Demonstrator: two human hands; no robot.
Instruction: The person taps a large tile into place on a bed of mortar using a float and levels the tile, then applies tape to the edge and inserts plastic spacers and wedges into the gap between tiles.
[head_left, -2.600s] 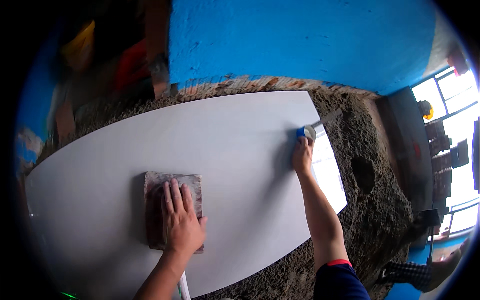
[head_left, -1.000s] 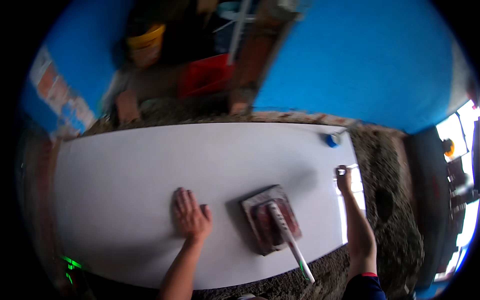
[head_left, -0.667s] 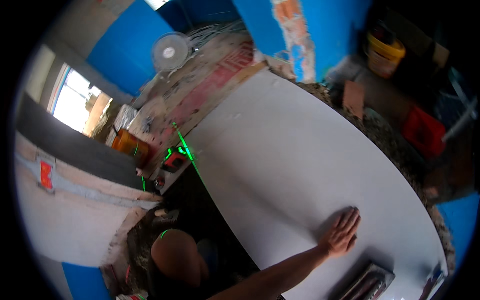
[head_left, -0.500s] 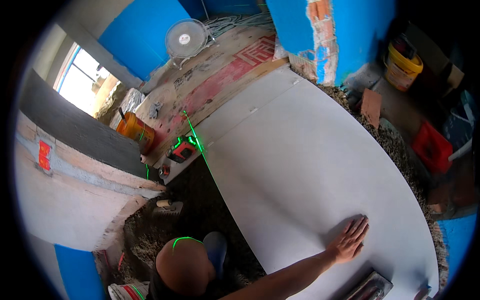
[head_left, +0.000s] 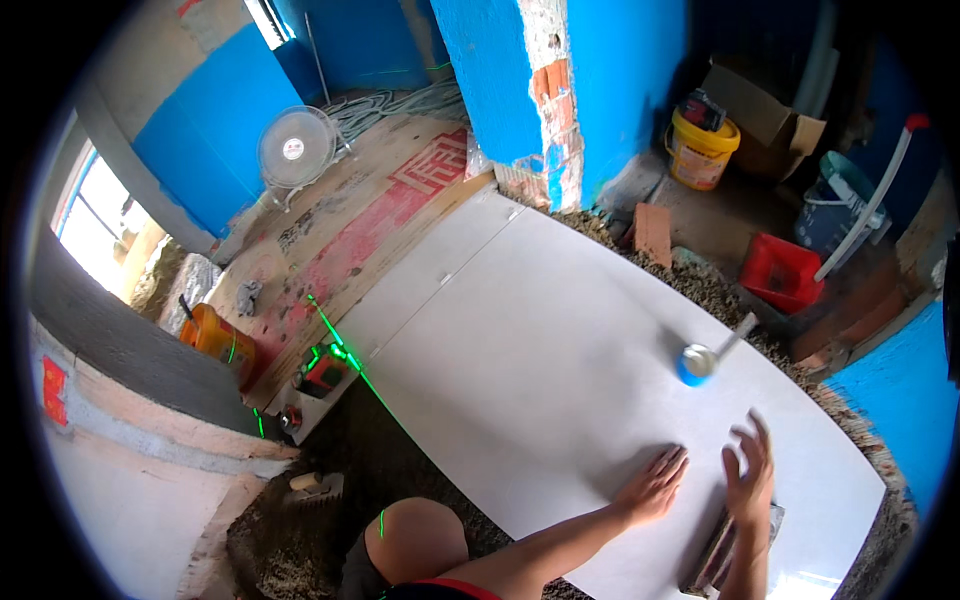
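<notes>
My left hand (head_left: 655,488) lies flat on a large white tile (head_left: 520,330), fingers stretched out. Just right of it, my right hand (head_left: 750,468) is raised over the tile with its fingers apart and nothing in them. Beyond that hand is a mallet (head_left: 697,365) with a blue and pale round head, its handle slanting up to the right; the handle is blurred. Partly hidden under my right forearm, a dark rectangular tool with metal edges (head_left: 712,555) rests on the tile.
A laser level (head_left: 322,372) throws a green line along the tile's left edge. A notched trowel (head_left: 318,490) lies on dark mortar by my knee. Rough mortar (head_left: 690,280) borders the right side, near a brick (head_left: 652,235), red basin (head_left: 780,275) and yellow bucket (head_left: 703,150).
The view has swung right. My right hand has come into view, open, and the mallet now shows on the tile beyond it. My left hand stays flat on the tile.
</notes>
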